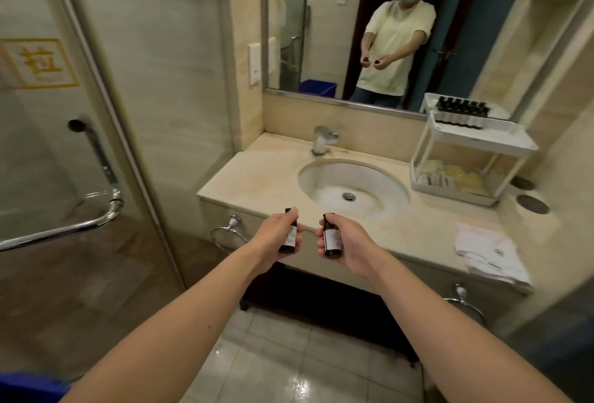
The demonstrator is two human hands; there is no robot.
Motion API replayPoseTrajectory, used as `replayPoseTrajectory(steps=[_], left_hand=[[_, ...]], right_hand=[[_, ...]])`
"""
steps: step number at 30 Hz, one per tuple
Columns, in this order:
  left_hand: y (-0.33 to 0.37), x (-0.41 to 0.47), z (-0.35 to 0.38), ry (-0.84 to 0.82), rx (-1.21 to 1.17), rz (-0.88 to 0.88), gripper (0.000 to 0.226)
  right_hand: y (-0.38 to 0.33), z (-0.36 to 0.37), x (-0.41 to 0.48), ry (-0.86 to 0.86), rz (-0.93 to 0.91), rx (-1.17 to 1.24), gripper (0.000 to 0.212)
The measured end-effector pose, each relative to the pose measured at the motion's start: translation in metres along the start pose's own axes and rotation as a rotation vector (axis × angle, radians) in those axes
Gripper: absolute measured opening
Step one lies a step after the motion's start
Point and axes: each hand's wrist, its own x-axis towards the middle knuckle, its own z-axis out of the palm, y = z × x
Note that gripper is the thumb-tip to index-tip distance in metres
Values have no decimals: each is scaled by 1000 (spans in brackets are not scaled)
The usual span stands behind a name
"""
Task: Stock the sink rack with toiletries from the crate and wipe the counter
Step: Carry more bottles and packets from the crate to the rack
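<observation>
My left hand (278, 235) grips a small dark bottle (289, 240) with a white label, held upright in front of the counter's front edge. My right hand (345, 243) grips a second dark bottle (331, 237) of the same kind, close beside the first. The white two-tier sink rack (511, 142) stands on the beige counter (266, 180) at the right, against the mirror. Its top tier holds a row of several dark bottles (458, 121); its lower tier holds yellowish packets (456, 176). A blue crate's corner (29, 386) shows at the bottom left.
An oval sink (353, 188) with a chrome faucet (323, 140) fills the counter's middle. A folded white cloth (490, 253) lies at the counter's right front. Two dark round coasters (532, 204) sit right of the rack. A glass shower door (80, 145) with chrome handle stands left.
</observation>
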Motion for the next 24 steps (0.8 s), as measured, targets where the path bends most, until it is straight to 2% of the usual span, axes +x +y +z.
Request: replayPoseTrajectory(steps=[5, 11, 15, 24], left_hand=[[2, 19, 59, -87, 127, 8, 27], [1, 55, 115, -240, 211, 50, 26], [8, 91, 153, -314, 331, 105, 23], [68, 188, 242, -528, 442, 270, 22]], right_hand=[[-17, -57, -3, 65, -72, -6, 17], [-33, -118, 4, 175, -135, 2, 29], [-55, -155, 18, 248, -175, 17, 25], [-136, -220, 79, 462, -278, -15, 30]])
